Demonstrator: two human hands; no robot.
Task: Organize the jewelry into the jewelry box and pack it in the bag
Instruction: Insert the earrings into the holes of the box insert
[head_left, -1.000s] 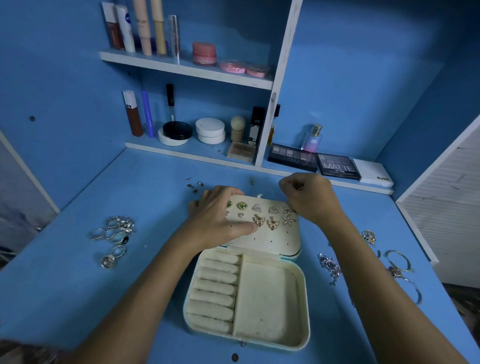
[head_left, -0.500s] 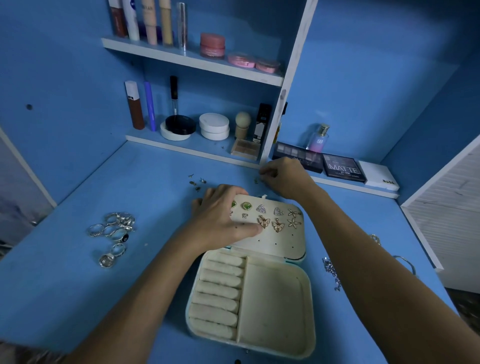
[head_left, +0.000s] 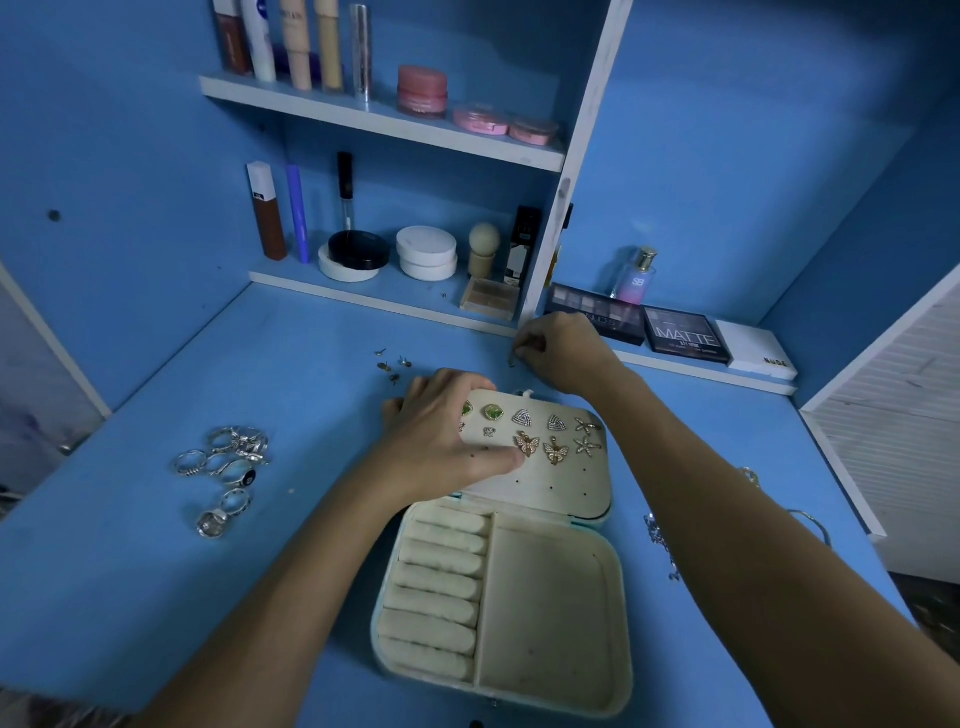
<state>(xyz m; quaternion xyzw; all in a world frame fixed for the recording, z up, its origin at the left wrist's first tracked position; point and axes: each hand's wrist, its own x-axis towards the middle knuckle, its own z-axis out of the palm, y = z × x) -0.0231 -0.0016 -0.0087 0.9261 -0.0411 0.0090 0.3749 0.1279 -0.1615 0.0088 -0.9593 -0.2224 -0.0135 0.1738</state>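
A cream jewelry box (head_left: 540, 623) lies open on the blue desk, its ring rolls and side compartment bare. Several earrings (head_left: 540, 436) are pinned on its opened lid (head_left: 561, 488). My left hand (head_left: 441, 441) grips the lid's left edge, thumb on the panel. My right hand (head_left: 561, 353) is behind the box near the shelf edge, fingertips pinching a small earring piece (head_left: 513, 358). Loose earring pieces (head_left: 390, 366) lie behind the left hand. Silver rings (head_left: 228, 467) sit in a cluster at the left. No bag is in view.
Necklaces and bangles (head_left: 810, 525) lie at the right, partly hidden by my right arm. Cosmetics fill the shelves (head_left: 384, 124) at the back, with eyeshadow palettes (head_left: 685, 338) and a perfume bottle (head_left: 634, 275) on the low ledge. A white panel (head_left: 893, 441) borders the desk's right side.
My right hand has moved from above the lid's far right corner back and left to the shelf edge, where it now pinches a small piece. The left hand has stayed on the lid.
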